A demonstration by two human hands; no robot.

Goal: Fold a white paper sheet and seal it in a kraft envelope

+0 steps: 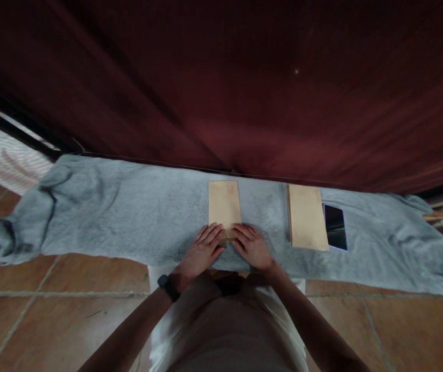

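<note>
A brown paper envelope (224,204) with small red print near its top right corner lies flat on the grey cloth. My left hand (201,249) rests on its lower left edge, fingers stretched out and lying flat. On the lower right edge lies my right hand (253,248), its fingers also extended and flat. Between the two hands, the near end of the envelope shows what looks like a fold; the fingers partly cover it. To the right, a stack of similar brown envelopes (307,217) sits on the same cloth.
The grey cloth (139,212) covers a long narrow surface. A dark phone (335,227) lies beside the stack, touching or just under its edge. Dark red fabric (221,93) rises behind the surface. Brown floor tiles (70,320) show below, and striped cloth (8,155) is at the far left.
</note>
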